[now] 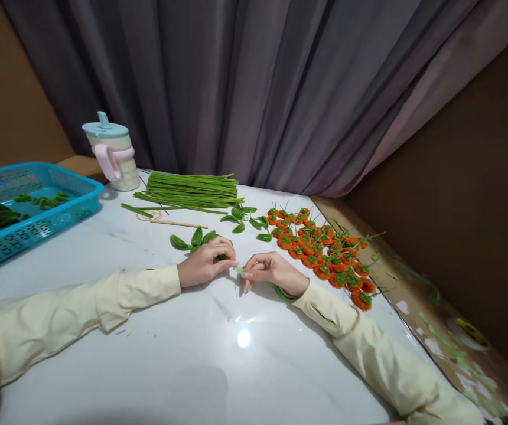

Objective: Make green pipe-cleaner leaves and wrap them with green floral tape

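My left hand [207,261] is closed in a pinch at the middle of the table, with a sprig of fuzzy green pipe-cleaner leaves [196,237] fanning out behind its fingers. A short pale green strip, apparently floral tape [239,270], spans the small gap between both hands. My right hand [274,273] pinches the strip's right end between thumb and finger. Part of a green ring [283,294] shows beneath my right wrist; the rest is hidden. Beyond the hands lie several loose green leaves [238,218].
Orange pipe-cleaner pieces with green tops [325,248] crowd the right side. Behind are green pipe cleaners [192,190] and a thin wooden stick [178,224]. A lidded cup [123,159] and blue basket [65,211] stand left. Scraps [433,348] lie beyond the table's right edge.
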